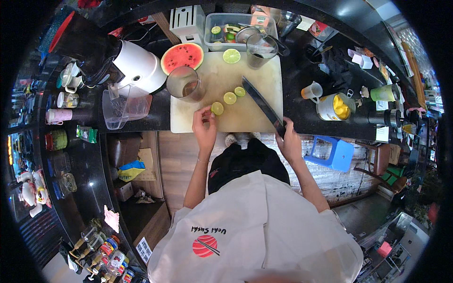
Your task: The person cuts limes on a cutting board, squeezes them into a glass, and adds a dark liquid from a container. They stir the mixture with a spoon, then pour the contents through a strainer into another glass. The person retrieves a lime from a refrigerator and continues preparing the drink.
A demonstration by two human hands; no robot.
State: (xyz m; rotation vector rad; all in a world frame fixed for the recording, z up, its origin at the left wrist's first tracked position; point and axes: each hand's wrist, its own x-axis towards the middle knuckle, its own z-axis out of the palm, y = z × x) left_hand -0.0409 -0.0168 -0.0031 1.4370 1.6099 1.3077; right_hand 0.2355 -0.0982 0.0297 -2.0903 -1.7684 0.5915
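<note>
A cream cutting board (pixel 250 120) lies before me. At its near left, the thumb and forefinger of my left hand (pixel 205 126) are at the edge of a lime slice (pixel 217 108). Two more pieces, a lime slice (pixel 230 98) and a smaller lime end (pixel 239 91), line up diagonally beyond it. My right hand (pixel 289 140) grips a dark-bladed knife (pixel 262 104) by the handle, its blade slanting across the board's right side, tip away from me. Farther back rests a lime half (pixel 231 56). A cut watermelon (pixel 182 58) sits at the far left corner.
Two tinted cups, a left cup (pixel 185 84) and a right cup (pixel 261 50), stand on the board. Behind is a clear tub (pixel 241 23) of fruit. Left are a white juicer (pixel 139 66) and clear jug (pixel 125 107); right, a container of yellow fruit (pixel 336 107) and blue stool (pixel 332 153).
</note>
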